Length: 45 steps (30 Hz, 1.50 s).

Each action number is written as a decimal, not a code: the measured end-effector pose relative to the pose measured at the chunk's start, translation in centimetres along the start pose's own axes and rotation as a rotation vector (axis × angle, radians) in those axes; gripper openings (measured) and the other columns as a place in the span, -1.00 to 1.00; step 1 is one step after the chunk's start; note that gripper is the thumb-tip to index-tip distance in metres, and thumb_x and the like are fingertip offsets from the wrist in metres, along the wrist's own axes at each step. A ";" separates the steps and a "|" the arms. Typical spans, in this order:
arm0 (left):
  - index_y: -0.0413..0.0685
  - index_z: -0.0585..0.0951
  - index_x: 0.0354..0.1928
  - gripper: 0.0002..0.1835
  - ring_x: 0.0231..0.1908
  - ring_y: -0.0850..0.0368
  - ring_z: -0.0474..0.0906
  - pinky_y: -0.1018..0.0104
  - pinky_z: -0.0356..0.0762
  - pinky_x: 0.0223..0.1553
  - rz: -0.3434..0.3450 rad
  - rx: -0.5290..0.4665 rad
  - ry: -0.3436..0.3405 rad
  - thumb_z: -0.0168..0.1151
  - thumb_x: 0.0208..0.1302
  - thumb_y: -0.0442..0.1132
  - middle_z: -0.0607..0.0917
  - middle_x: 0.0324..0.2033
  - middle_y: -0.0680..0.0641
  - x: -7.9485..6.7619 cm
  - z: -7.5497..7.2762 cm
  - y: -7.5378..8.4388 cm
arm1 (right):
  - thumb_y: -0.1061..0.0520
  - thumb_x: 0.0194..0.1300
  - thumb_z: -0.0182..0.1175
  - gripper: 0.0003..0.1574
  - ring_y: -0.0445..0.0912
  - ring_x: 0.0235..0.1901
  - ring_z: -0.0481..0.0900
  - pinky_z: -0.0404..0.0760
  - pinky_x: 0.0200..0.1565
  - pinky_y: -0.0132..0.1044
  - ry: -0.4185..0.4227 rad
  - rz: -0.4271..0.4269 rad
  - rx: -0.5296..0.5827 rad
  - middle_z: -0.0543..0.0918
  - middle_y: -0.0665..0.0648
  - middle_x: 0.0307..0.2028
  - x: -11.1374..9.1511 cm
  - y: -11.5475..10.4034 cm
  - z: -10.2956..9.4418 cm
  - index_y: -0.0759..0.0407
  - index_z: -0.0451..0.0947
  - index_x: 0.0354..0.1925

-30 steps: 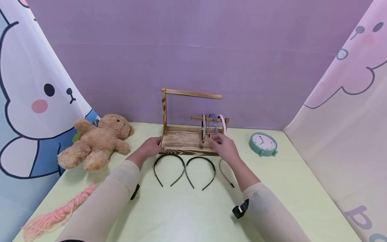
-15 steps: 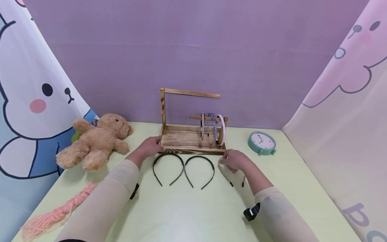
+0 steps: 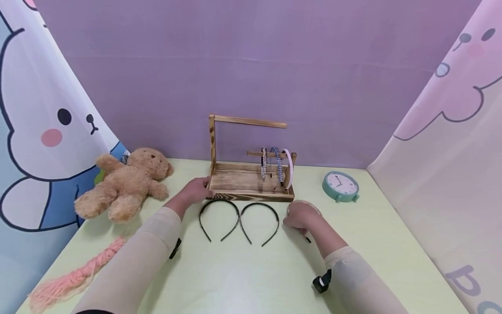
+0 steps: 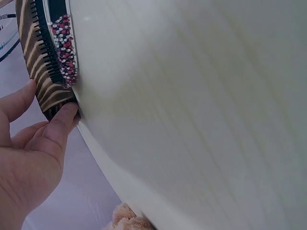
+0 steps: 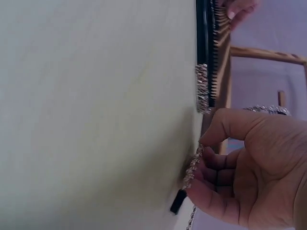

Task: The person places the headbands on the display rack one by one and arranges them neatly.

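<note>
My left hand (image 3: 194,191) grips the left end of a wooden rack (image 3: 239,181), thumb and fingers on its corner in the left wrist view. In front of the rack's right corner, my right hand (image 3: 303,216) pinches a beaded headband (image 5: 194,166) close to its black end tip. Part of that headband's band shows behind the hand; the rest is hidden. Several headbands, among them a pink one (image 3: 290,168), a blue one (image 3: 279,168) and a glittery one (image 3: 264,165), hang on the rack's lower bar. Two black toothed headbands (image 3: 219,201) (image 3: 259,204) lie before the rack.
A brown teddy bear (image 3: 127,185) lies at the left, with a bundle of pink yarn (image 3: 78,279) nearer the front. The green clock (image 3: 340,186) stands right of the rack. An upper wooden bar (image 3: 251,122) juts over the rack, and a purple cloth (image 3: 251,65) hangs behind.
My right hand has left the headbands on the lower bar, moved down and right to the table, and taken hold of the beaded headband there. My left hand has stayed on the rack.
</note>
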<state>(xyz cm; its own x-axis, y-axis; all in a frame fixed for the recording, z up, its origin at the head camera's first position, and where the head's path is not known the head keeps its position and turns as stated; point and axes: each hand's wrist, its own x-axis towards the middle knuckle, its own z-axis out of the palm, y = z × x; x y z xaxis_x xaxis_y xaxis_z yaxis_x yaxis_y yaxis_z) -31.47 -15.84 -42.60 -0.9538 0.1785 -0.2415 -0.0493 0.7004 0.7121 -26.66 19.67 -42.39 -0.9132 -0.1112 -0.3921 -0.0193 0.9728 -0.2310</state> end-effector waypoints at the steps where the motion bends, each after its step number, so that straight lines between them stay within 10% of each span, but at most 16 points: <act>1: -0.10 -0.01 0.56 -0.19 0.46 -0.29 0.04 -0.18 0.11 0.42 0.003 0.000 0.001 0.14 0.40 -0.15 0.15 0.48 -0.27 0.0 0.0 0.0 | 0.02 0.20 0.21 -0.61 -0.01 -0.73 0.63 0.61 -0.64 -0.23 0.011 -0.001 0.008 0.43 0.02 -0.78 -0.1 0.1 -0.2 0.01 0.36 -0.69; 10: -0.07 -0.02 0.56 -0.20 0.46 -0.28 0.03 -0.18 0.13 0.41 -0.011 -0.008 0.006 0.13 0.42 -0.16 0.13 0.49 -0.26 -0.3 0.1 -0.1 | 0.16 0.27 0.08 -0.85 0.00 -0.59 0.60 0.70 -0.48 -0.15 0.020 -0.093 0.172 0.55 0.13 -0.61 -1.7 1.5 -3.7 0.20 0.53 -0.37; 28: -0.07 -0.02 0.56 -0.20 0.47 -0.28 0.01 -0.19 0.13 0.41 -0.002 -0.002 0.000 0.13 0.42 -0.14 0.13 0.49 -0.26 -0.4 0.1 0.1 | 0.21 0.44 -0.10 -0.67 0.05 -0.22 0.60 0.73 -0.16 -0.16 0.218 -0.198 0.621 0.55 0.34 -0.20 -2.3 4.0 -9.0 0.47 0.39 -0.01; 45: -0.09 0.00 0.56 -0.20 0.46 -0.27 0.04 -0.16 0.13 0.42 0.012 0.015 0.013 0.14 0.42 -0.14 0.17 0.48 -0.27 0.1 0.1 -0.3 | 0.14 0.47 -0.08 -0.60 0.16 -0.02 0.60 0.69 0.00 -0.17 0.411 -0.247 0.709 0.49 0.38 0.01 -1.6 1.7 -13.6 0.43 0.30 0.11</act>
<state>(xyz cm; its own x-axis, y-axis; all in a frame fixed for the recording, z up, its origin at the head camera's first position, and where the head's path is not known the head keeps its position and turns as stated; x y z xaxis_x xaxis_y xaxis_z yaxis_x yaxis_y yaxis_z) -31.49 -16.01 -42.87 -0.9582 0.1777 -0.2244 -0.0335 0.7089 0.7045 -30.77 24.25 -30.04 -0.9940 -0.0879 0.0651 -0.1032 0.5578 -0.8235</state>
